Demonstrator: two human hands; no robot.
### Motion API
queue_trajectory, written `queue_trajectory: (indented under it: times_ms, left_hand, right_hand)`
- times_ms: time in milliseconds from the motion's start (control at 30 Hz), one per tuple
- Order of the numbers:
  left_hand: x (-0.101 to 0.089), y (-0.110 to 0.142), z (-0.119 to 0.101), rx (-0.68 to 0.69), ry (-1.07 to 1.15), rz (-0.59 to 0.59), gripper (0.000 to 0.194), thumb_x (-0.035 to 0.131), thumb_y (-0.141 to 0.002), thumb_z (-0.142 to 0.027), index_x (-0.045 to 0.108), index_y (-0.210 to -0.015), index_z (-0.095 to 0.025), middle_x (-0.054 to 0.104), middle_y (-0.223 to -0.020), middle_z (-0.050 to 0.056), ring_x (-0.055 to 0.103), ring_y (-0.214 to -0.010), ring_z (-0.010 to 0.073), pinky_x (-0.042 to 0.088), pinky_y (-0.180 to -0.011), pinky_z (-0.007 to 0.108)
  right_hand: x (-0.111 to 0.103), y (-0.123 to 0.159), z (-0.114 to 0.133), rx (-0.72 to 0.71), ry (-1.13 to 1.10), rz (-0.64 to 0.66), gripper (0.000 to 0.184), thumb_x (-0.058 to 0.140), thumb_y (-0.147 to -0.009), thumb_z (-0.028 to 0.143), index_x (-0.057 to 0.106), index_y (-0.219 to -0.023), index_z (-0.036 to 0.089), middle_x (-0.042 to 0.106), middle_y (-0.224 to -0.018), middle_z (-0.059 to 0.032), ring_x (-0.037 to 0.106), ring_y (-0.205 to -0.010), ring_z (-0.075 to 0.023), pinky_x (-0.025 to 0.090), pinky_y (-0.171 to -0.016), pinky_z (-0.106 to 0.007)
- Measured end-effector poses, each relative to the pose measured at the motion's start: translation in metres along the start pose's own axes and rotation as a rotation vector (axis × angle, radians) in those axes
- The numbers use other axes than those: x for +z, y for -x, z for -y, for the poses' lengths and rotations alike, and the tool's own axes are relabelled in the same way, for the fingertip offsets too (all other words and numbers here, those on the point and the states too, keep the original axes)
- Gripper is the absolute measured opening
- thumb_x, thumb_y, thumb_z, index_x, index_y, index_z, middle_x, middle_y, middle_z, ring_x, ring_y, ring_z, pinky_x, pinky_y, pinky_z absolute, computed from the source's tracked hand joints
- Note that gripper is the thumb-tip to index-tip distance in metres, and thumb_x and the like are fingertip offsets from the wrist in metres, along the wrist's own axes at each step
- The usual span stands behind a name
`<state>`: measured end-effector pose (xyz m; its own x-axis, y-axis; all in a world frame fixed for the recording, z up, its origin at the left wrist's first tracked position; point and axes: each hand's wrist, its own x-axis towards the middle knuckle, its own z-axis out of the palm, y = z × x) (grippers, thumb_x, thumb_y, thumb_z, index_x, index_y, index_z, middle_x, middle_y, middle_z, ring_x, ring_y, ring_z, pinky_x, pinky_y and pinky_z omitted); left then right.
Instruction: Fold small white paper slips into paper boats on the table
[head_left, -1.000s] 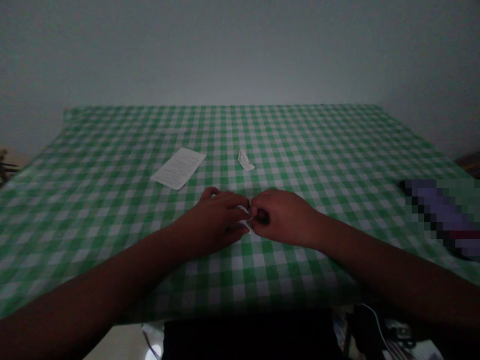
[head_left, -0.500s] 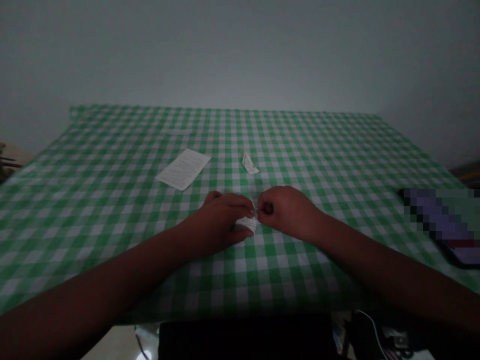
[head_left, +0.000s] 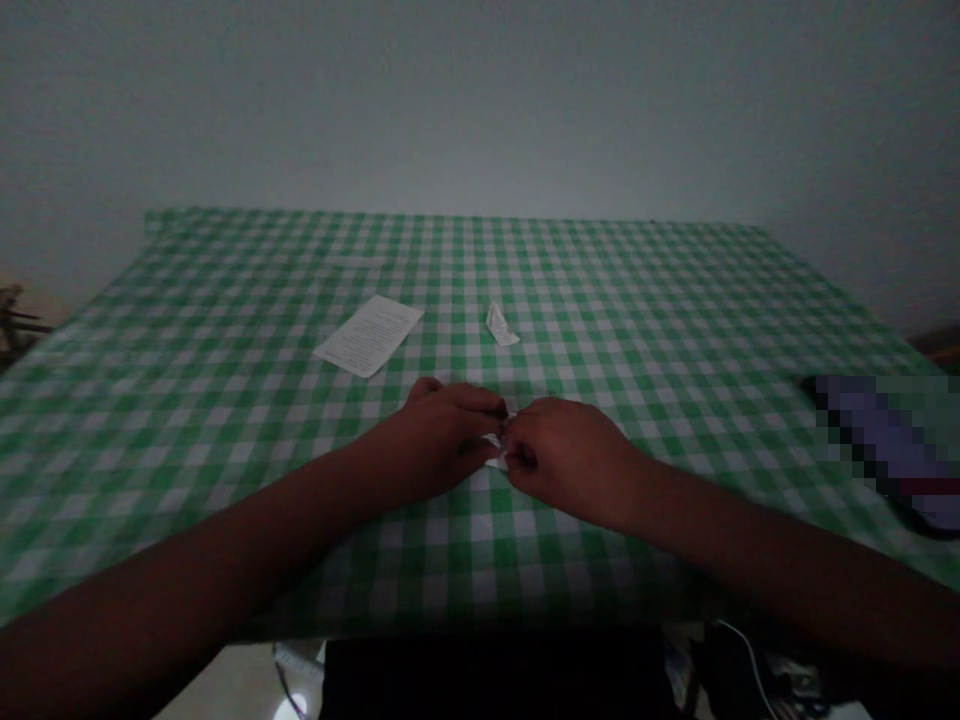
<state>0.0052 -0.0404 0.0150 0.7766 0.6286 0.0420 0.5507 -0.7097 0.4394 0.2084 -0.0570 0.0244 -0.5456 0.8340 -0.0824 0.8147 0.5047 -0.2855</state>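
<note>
My left hand and my right hand meet at the middle of a table covered by a green and white checked cloth. Between their fingertips is a small white folded paper piece, mostly hidden by the fingers. Both hands are closed on it in a pinch, resting on the cloth. The room is dim.
A printed white sheet lies beyond my left hand. A small crumpled white scrap lies beyond the hands. A dark object, blurred out, sits at the right edge. A wall stands behind the table. Cables show below the near edge.
My right hand has moved down and left, closing tight against my left hand, so less of the white paper piece shows than half a second ago.
</note>
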Motion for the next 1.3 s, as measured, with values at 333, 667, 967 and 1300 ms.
queue_trajectory:
  times_ms: [333, 667, 967, 1300]
  left_hand:
    - [0.003, 0.001, 0.004, 0.017, -0.015, -0.028, 0.016, 0.061, -0.092, -0.022, 0.07, -0.103, -0.028, 0.067, -0.124, -0.001, 0.06, -0.114, 0.0213, 0.028, -0.089, 0.038]
    - [0.004, -0.001, 0.004, 0.02, -0.015, -0.046, 0.017, 0.062, -0.09, -0.021, 0.071, -0.102, -0.028, 0.068, -0.124, -0.001, 0.06, -0.114, 0.022, 0.027, -0.088, 0.038]
    - [0.006, 0.001, 0.006, 0.02, -0.018, -0.051, 0.018, 0.061, -0.091, -0.024, 0.07, -0.106, -0.029, 0.067, -0.125, 0.001, 0.06, -0.115, 0.022, 0.028, -0.088, 0.038]
    - [0.005, 0.0, 0.005, 0.022, -0.014, -0.031, 0.015, 0.064, -0.091, -0.027, 0.071, -0.104, -0.03, 0.067, -0.124, -0.001, 0.06, -0.115, 0.0217, 0.028, -0.087, 0.037]
  right_hand:
    - [0.001, -0.001, -0.002, 0.007, -0.012, -0.026, 0.011, 0.062, -0.082, 0.025, 0.071, -0.076, 0.02, 0.069, -0.072, -0.0022, 0.058, -0.067, -0.0156, 0.031, -0.057, -0.028]
    - [0.0, -0.001, -0.001, 0.024, -0.004, -0.029, 0.012, 0.063, -0.082, 0.026, 0.07, -0.074, 0.02, 0.068, -0.07, -0.0022, 0.056, -0.065, -0.0154, 0.03, -0.057, -0.029]
    - [0.001, 0.001, 0.0, 0.024, -0.015, -0.016, 0.012, 0.063, -0.082, 0.026, 0.071, -0.076, 0.02, 0.069, -0.073, -0.0027, 0.059, -0.067, -0.0163, 0.033, -0.058, -0.028]
    - [0.007, 0.007, 0.003, -0.029, -0.05, 0.002, 0.01, 0.063, -0.081, 0.025, 0.072, -0.078, 0.021, 0.07, -0.074, -0.0019, 0.06, -0.071, -0.017, 0.036, -0.062, -0.029]
